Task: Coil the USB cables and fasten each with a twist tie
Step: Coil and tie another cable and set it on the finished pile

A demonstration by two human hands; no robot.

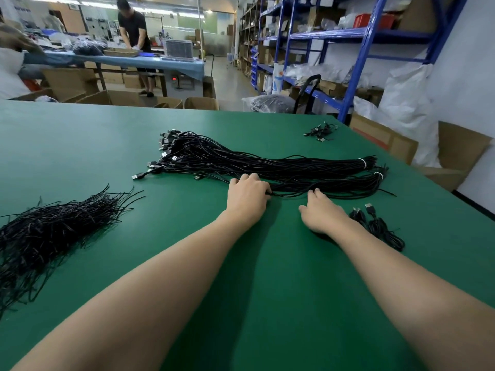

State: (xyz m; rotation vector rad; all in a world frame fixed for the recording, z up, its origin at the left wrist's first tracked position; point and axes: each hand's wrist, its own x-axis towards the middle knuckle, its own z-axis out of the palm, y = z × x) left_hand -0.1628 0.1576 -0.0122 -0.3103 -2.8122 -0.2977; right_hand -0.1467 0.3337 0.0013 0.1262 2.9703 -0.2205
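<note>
Head view, left to right. A loose heap of black ties (pixel 48 231) lies at the left edge of the green surface (pixel 80 145). At centre, a long bundle of black cables (pixel 267 164) runs across the surface, with its USB plugs fanned out at the left end and its right end bound by white bands.

The left hand (pixel 247 195) is palm down with the forearm extended. Its fingers curl over the near edge of the bundle and appear to pinch a strand, though the fingertips are hidden. The right hand (pixel 321 212) is palm down and relaxed, thumb spread to the left, fingertips at the nearest strand.

Just beside the right wrist lies a finished coil (pixel 380 226). A small heap of short leads (pixel 321 131) lies at the far right.
</note>
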